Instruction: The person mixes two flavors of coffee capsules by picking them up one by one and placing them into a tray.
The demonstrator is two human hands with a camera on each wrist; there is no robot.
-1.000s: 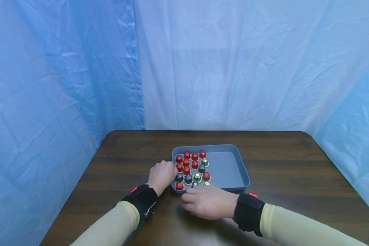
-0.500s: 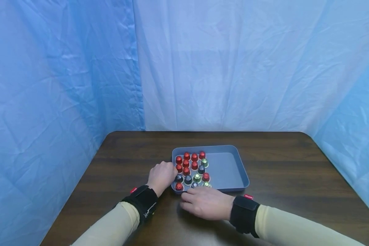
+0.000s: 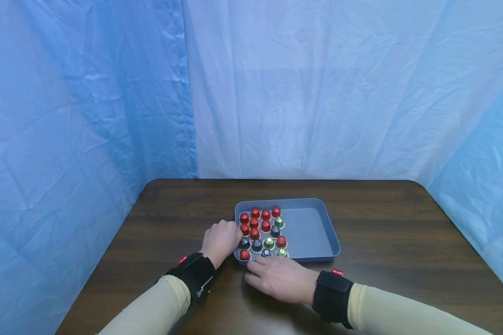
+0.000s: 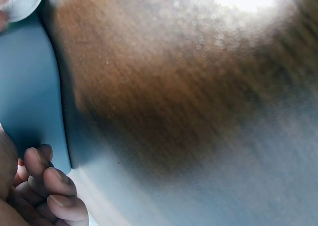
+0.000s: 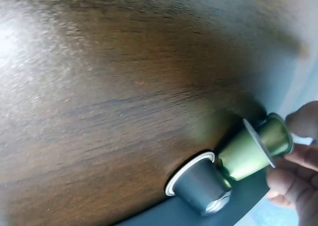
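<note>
A shallow blue-grey tray (image 3: 312, 232) lies on the table. Coffee capsules fill its left half, among them a red capsule (image 3: 266, 226), a dark capsule (image 3: 257, 245) and a green capsule (image 3: 269, 242). My left hand (image 3: 222, 238) holds the tray's left side, fingers curled at its wall; the exact grip is partly hidden. My right hand (image 3: 282, 278) is at the front rim. In the right wrist view its fingers (image 5: 293, 181) pinch a green capsule (image 5: 278, 134), next to another green one (image 5: 241, 159) and a dark capsule (image 5: 201, 184).
The dark wooden table (image 3: 381, 223) carries the tray near its middle. Blue curtains (image 3: 318, 93) hang behind the table and at both sides. The tray's right half shows bare floor. Light glares off the tabletop in both wrist views.
My right hand and wrist have shifted slightly left and toward me, showing more of the front capsules. The left hand has stayed at the tray's left side.
</note>
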